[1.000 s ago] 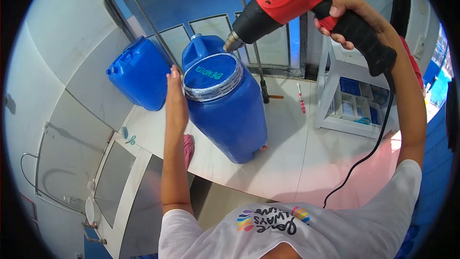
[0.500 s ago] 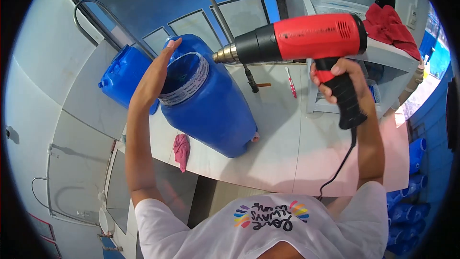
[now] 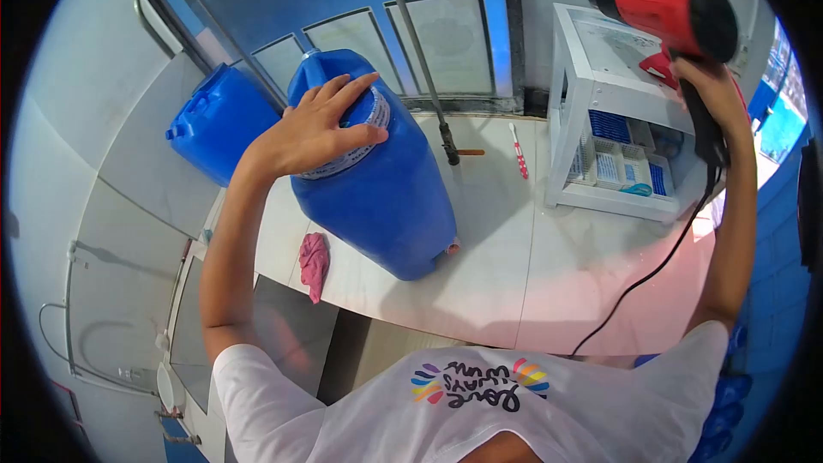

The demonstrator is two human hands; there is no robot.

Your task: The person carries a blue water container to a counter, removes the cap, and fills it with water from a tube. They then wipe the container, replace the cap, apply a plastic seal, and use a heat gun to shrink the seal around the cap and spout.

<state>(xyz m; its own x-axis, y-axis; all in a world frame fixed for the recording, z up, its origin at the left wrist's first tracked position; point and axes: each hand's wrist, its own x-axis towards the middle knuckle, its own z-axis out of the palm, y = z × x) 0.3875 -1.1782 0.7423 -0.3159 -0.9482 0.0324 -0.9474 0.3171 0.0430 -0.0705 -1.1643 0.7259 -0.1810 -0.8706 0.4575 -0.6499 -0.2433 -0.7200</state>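
A large blue container point(image 3: 386, 206) stands on the white counter, a printed band point(image 3: 380, 116) around its neck. My left hand point(image 3: 317, 130) lies across the mouth of this container with its fingers spread, hiding most of the opening. My right hand point(image 3: 713, 90) is wrapped round the black handle of a red and black heat gun point(image 3: 656, 7), held up over the white shelf unit at the right. The nozzle points to the left, away from the container. A black cord point(image 3: 639, 287) hangs down from the handle.
Another blue container point(image 3: 225, 120) is at the left, near a curved metal tap. A pink cloth point(image 3: 315, 266) lies at the counter's front edge. A toothbrush point(image 3: 519, 153) and a metal rod point(image 3: 411, 26) are behind. The white shelf unit point(image 3: 570, 103) holds small baskets.
My right hand has moved the heat gun up and right, away from the container. My left hand has gone from beside the neck to on top of the mouth.
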